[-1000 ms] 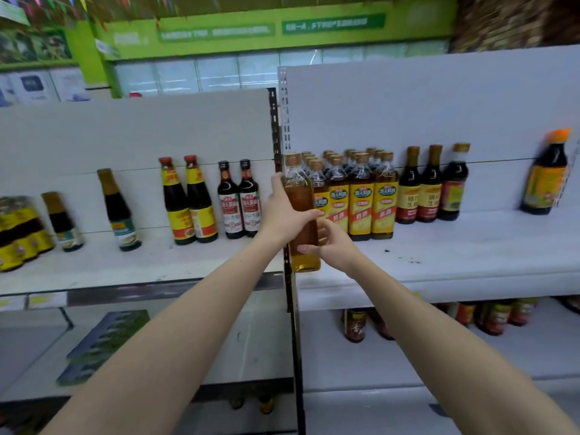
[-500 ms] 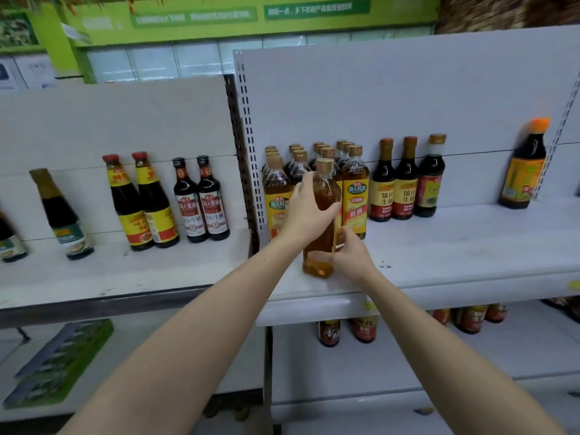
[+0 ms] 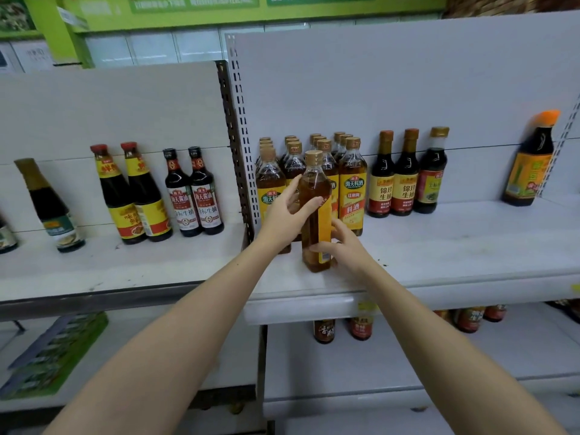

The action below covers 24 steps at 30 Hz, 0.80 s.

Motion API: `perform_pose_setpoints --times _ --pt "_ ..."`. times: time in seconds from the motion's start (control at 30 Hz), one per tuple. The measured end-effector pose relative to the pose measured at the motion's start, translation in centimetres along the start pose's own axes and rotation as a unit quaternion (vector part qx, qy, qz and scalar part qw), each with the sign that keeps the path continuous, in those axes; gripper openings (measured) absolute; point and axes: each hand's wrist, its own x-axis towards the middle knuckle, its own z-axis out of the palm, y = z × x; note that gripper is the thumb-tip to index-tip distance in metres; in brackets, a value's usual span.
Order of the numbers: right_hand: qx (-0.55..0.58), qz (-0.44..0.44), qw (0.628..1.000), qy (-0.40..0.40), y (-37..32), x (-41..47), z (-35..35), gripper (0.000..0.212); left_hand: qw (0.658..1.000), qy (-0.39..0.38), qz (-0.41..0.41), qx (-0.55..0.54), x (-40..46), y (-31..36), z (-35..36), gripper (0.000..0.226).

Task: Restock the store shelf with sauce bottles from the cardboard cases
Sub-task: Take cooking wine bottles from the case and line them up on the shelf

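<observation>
Amber bottle [image 3: 315,211] stands before yellow-labelled bottles [image 3: 352,183].

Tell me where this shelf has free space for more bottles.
Bare shelf lies between the three dark bottles and the orange-capped bottle, and along the front edge. It is crowded around the amber bottles, behind the held bottle.

bottle [image 3: 314,211] on shelf [image 3: 455,246], before bottle rows [image 3: 351,171]
</observation>
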Motion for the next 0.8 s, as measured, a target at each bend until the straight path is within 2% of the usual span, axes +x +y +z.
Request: perform_pose_setpoints --times 0.1,0.17,0.27,0.37,0.57,0.67,0.8 --pt "0.000 0.002 1.000 0.025 0.2 0.4 0.6 0.059 0.999 0.029 0.014 0.036 -0.4 0.6 0.2 0.072" --pt "-0.026 0.001 0.998 0.048 0.1 0.8 1.0 0.065 0.996 0.071 0.026 0.056 -0.6 0.5 0.4 0.055" --pt "-0.105 0.011 0.989 0.104 0.3 1.7 1.8 0.084 0.993 0.092 0.014 0.078 -0.9 -0.6 0.3 0.025" --pt "-0.196 0.064 0.970 0.128 0.0 2.0 2.3 0.098 0.988 0.096 -0.015 0.124 -1.4 -1.8 -0.1 0.014" --pt "-0.303 0.070 0.939 0.149 -0.8 2.3 3.1 0.100 0.967 0.190 -0.131 0.108 -0.7 -4.7 -0.6 0.036" --pt "-0.338 0.053 0.927 0.157 -1.1 2.2 3.5 0.104 0.964 0.174 -0.193 0.056 -0.3 -5.6 -0.7 0.056" --pt "-0.319 0.041 0.935 0.148 -1.3 2.4 3.6 0.086 0.962 0.125 -0.232 0.068 0.3 -8.2 -0.7 0.090"
